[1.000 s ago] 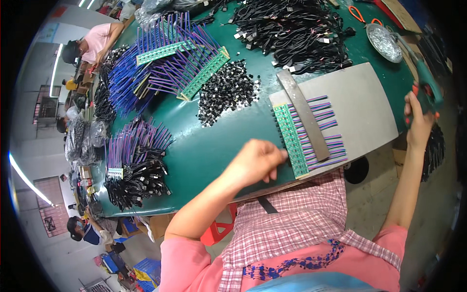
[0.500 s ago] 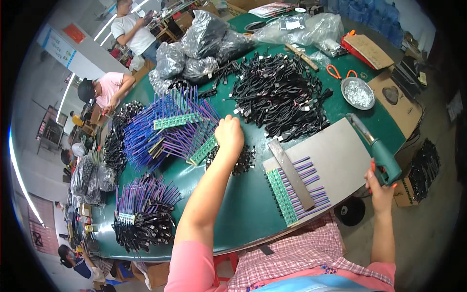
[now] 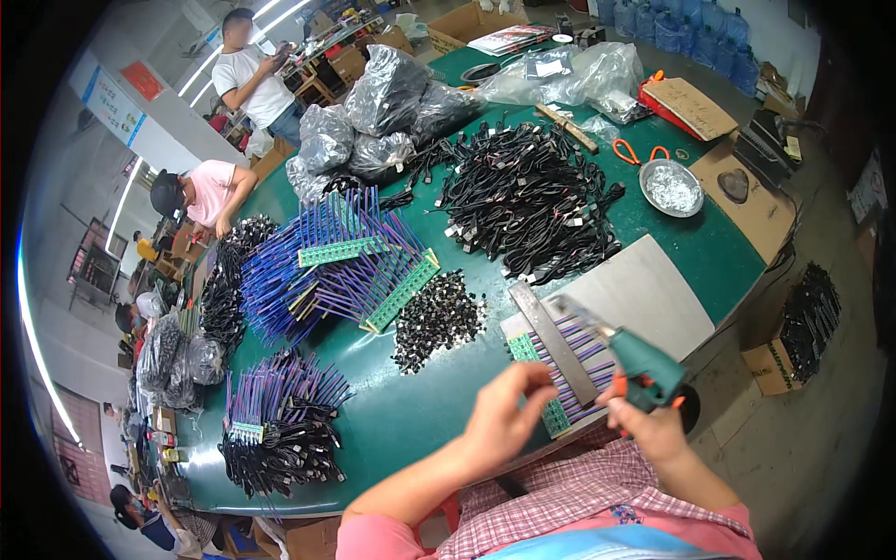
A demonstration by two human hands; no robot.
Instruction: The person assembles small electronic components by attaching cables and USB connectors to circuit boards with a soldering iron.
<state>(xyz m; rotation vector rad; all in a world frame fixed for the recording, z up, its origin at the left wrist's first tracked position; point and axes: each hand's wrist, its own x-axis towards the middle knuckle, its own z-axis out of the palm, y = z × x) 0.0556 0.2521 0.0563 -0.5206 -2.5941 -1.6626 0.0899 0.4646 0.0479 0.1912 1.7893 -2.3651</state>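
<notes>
The bar (image 3: 557,345) lies across the wires (image 3: 590,354) (circuit board (image 3: 524,348) left, cables (image 3: 527,201) behind).

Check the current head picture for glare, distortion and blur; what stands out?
Head view: fisheye distortion bows the long tube light at far left, and black fills the corners; head view: pale glare on the green tabletop toward its left end; head view: the gun-shaped green tool in the right hand seems slightly soft.
</notes>
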